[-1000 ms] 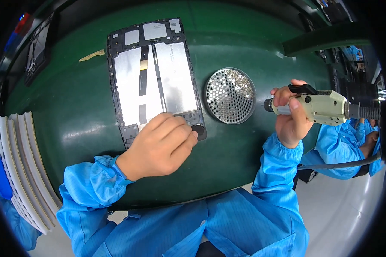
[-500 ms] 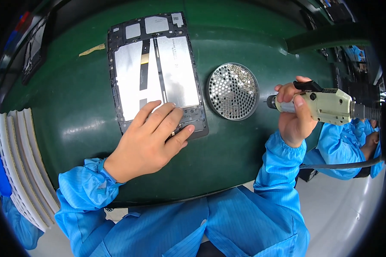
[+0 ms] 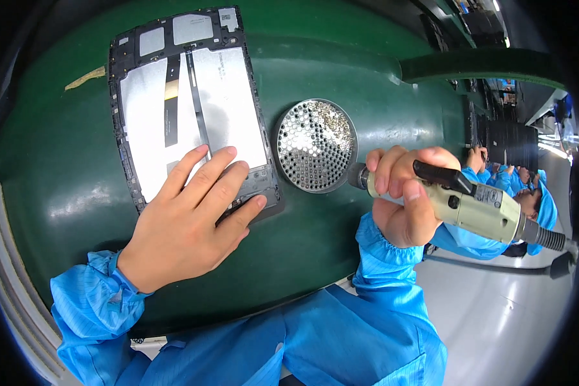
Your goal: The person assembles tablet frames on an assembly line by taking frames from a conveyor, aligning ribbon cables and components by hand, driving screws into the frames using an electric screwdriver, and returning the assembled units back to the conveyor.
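An opened tablet (image 3: 235, 109), with silver battery panels, a black frame and flat ribbon cables, lies on the green work surface. Spread across its lower part is my left hand (image 3: 190, 215), fingers apart, resting flat on it. My right hand (image 3: 402, 193) is wrapped round a pale green electric screwdriver (image 3: 476, 207) with a black lever, its thumb underneath. The screwdriver's nose points left, overlapping in view the right rim of a round metal screw tray (image 3: 315, 138). Many holes fill the tray, and small screws lie loose at its upper right. I cannot make out the bit.
A yellowish strip (image 3: 85, 78) lies left of the tablet's top. White stacked trays (image 3: 13, 270) stand at the left edge. A dark green bar (image 3: 482, 66) crosses the upper right. A cable (image 3: 527, 267) runs behind the screwdriver, and co-workers in blue (image 3: 547, 212) sit at the right.
The whole scene has shifted left in view. My right hand has brought the screwdriver closer to the screw tray and tilted it. My left hand stays on the tablet.
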